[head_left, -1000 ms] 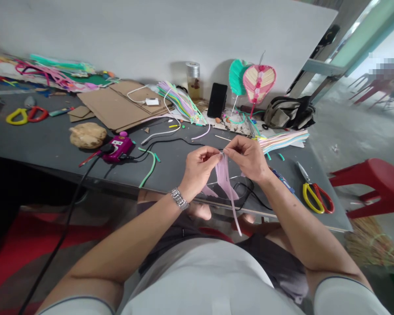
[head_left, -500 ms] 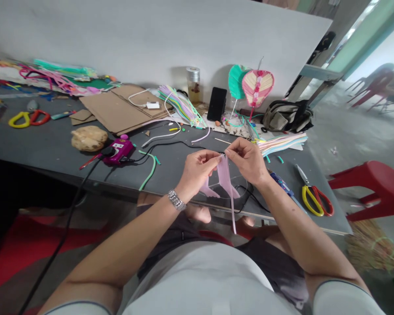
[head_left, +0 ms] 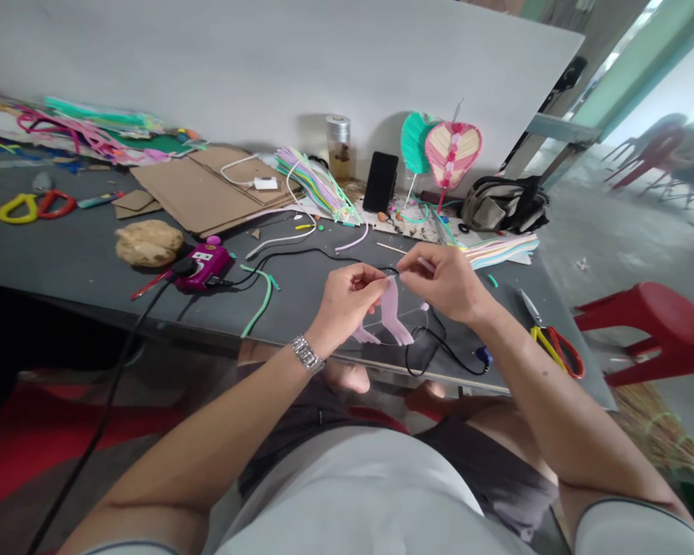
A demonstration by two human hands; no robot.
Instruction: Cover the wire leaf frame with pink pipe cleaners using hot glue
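Observation:
My left hand [head_left: 347, 301] pinches the top of a pale pink paper-straw piece [head_left: 393, 316], which hangs below my fingertips over the table edge. My right hand [head_left: 446, 282] is to the right, its thumb and finger pinched on a thin pink strip [head_left: 423, 264] that runs back towards the left fingers. Where the strip meets the piece, my fingers hide the join. A black cable [head_left: 431, 347] loops on the grey table [head_left: 81, 247] just beneath both hands.
Pastel straws [head_left: 500, 251] lie right of my hands, with yellow-red scissors [head_left: 555, 351] beyond. Cardboard sheets [head_left: 208, 193], a magenta glue gun [head_left: 200, 268], a phone [head_left: 380, 181] and a pink straw fan [head_left: 452, 154] sit further back. A red plastic stool [head_left: 653, 327] stands beyond the table's right edge.
My right hand has moved to the right, drawing the thin pink strip up and out. The long strip that hung below my hands no longer hangs down.

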